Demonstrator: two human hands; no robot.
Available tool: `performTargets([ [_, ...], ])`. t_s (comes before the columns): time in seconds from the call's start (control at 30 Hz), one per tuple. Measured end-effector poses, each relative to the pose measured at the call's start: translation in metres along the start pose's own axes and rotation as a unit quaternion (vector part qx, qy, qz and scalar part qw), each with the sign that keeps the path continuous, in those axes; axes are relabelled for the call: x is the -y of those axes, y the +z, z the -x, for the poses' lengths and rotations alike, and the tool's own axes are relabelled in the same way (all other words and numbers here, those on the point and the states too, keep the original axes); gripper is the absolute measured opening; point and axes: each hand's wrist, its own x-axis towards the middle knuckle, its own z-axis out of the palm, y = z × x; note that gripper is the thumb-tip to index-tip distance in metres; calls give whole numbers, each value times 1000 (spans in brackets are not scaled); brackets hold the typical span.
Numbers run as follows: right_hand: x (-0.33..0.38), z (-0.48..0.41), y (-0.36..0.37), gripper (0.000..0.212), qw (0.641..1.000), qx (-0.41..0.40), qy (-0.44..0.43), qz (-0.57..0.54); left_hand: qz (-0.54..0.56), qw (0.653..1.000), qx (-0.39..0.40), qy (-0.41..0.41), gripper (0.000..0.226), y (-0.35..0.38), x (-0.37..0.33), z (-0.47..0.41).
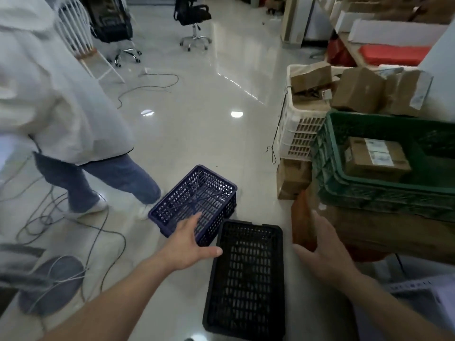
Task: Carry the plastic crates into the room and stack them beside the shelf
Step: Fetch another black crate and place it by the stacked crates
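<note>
A black plastic crate [246, 279] lies on the glossy floor right below me, its open top facing up. A dark blue crate [197, 198] sits just beyond it, angled to the left. My left hand [189, 244] hovers open over the near corner of the blue crate, beside the black crate's far left corner. My right hand [322, 249] is open to the right of the black crate, fingers spread, holding nothing. A green crate [369, 193] with a cardboard box [376, 158] inside stands at the right on brown boxes. Behind it is a white crate [298, 134] full of cartons.
A person in a white jacket and jeans [61, 107] stands at the left, close to the blue crate. Loose cables [81, 222] trail over the floor at the left. Office chairs [194, 18] stand at the back. A shelf with boxes [384, 33] runs along the right.
</note>
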Motion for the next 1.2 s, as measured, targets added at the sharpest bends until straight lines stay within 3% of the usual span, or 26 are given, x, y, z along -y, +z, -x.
performTargets([
  [0.1,-20,-22,28,109,999,23,26,-8,-5,1000,20,-21,158,19,16,-31],
  [0.43,-106,-114,165,105,989,101,107,-11,-17,993,97,-68,138,123,127,-165],
  [0.6,-147,-148,231,97,984,99,141,-41,10,987,108,-120,147,176,175,-213],
  [0.73,-183,-171,277,93,977,86,181,-70,8,981,100,-166,130,219,217,-246],
  [0.9,-224,-198,320,83,954,67,270,-114,32,972,99,-213,128,257,251,-282],
  [1.13,-263,-220,354,73,918,66,339,-197,161,939,126,-276,78,287,262,-306],
  [1.2,-268,-223,355,40,901,63,349,-250,185,930,126,-291,72,289,261,-309],
])
